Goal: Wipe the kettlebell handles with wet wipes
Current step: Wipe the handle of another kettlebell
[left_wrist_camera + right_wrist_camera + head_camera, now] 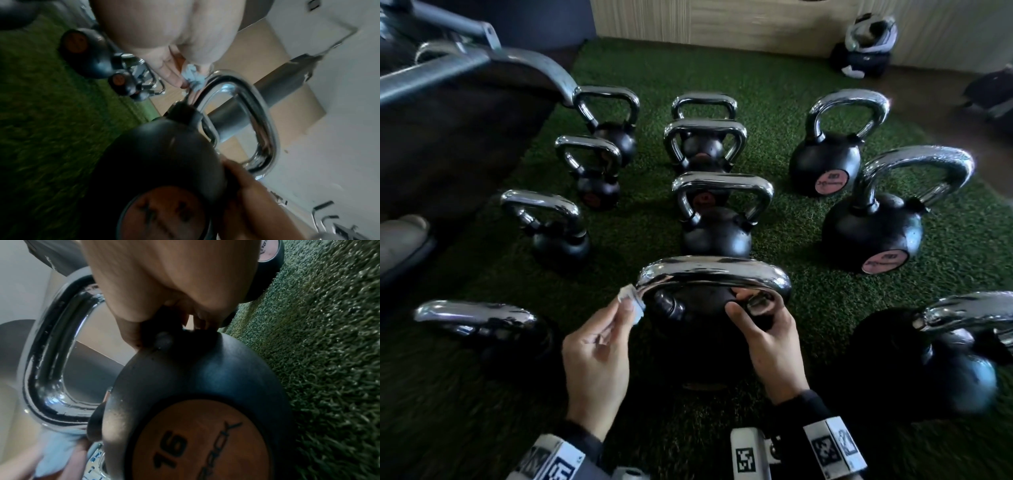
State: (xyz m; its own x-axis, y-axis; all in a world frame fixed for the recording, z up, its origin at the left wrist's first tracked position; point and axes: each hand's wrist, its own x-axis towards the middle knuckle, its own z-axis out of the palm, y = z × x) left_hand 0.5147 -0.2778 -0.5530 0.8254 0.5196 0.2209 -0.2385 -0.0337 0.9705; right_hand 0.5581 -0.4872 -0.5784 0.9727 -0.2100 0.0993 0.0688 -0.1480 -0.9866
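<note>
The nearest kettlebell (pixel 698 329) is black with a chrome handle (pixel 714 275) and stands on green turf. My left hand (pixel 625 310) pinches a crumpled pale wet wipe (pixel 631 303) against the handle's left corner. My right hand (pixel 748 306) curls its thumb and fingers round the right leg of the handle, just above the body. The left wrist view shows the wipe (pixel 194 78) touching the handle (pixel 246 113) at its bend. The right wrist view shows the body's orange "16" label (pixel 195 443), the handle (pixel 51 353) and the wipe (pixel 55 451).
Several more chrome-handled kettlebells stand in rows on the turf (pixel 784 222), one close at the left (pixel 479 318) and one close at the right (pixel 959 346). A grey machine frame (pixel 465 68) fills the left. Bags (pixel 866 44) lie by the back wall.
</note>
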